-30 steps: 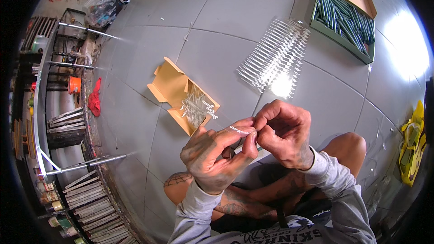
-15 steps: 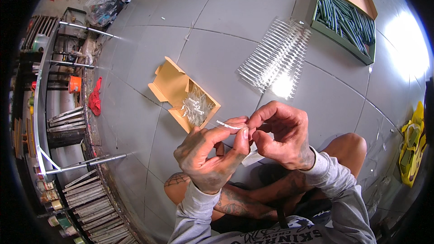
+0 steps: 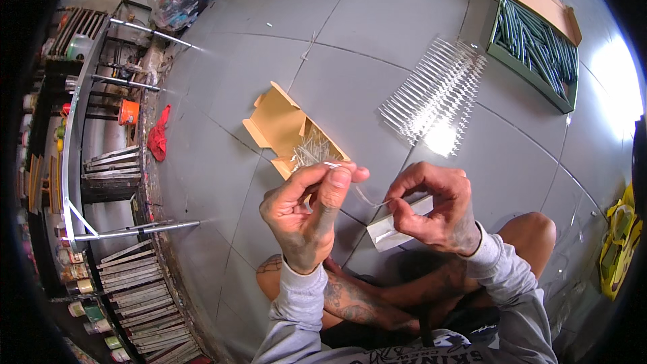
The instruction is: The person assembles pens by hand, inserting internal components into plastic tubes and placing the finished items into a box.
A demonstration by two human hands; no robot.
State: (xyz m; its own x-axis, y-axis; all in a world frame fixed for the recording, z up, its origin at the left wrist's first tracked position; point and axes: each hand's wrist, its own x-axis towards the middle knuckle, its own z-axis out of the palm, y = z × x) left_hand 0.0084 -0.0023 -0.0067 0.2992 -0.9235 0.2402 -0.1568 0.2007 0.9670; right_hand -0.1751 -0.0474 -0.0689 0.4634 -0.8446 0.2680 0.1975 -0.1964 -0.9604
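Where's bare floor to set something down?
Bare floor lies between the tan box and the clear strips, and between that box and the red cloth. It's crowded where your left hand overlaps that box and your right hand the pale block.

Free passage over grey tiles [image 3: 367, 91] between cardboard box [image 3: 282, 119] (just beyond left hand [image 3: 306, 216]) and clear strips [image 3: 435, 94]

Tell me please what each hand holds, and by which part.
The left hand pinches a white-marked piece, mostly hidden, so by which part cannot be told; the right hand pinches a thin clear strip near one end.
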